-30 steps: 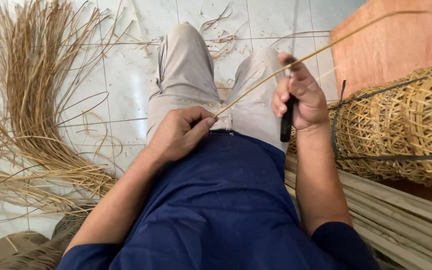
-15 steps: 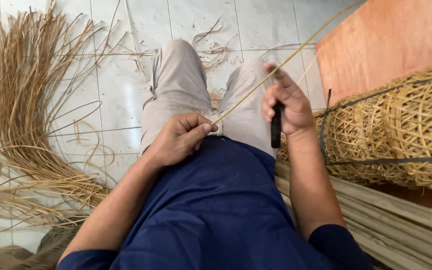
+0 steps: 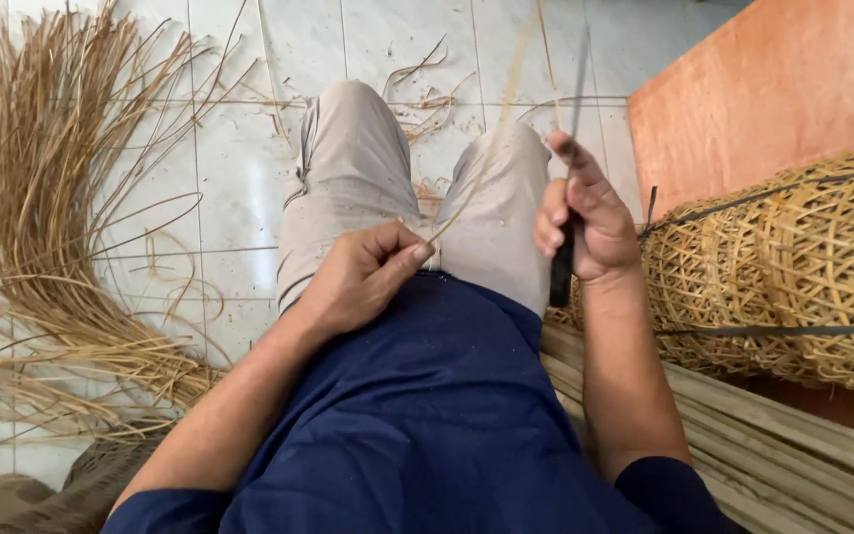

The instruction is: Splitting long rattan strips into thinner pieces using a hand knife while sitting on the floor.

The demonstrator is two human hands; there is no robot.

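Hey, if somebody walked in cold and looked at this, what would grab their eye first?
Probably the two bare hands at the centre: the left hand pinches a thin pale cane strip over the lap, while the right hand grips a dark-handled knife. Next, the big loose heap of straw-coloured fibre strips spread over the white tiled floor at left, and the golden open-weave baskets at right.
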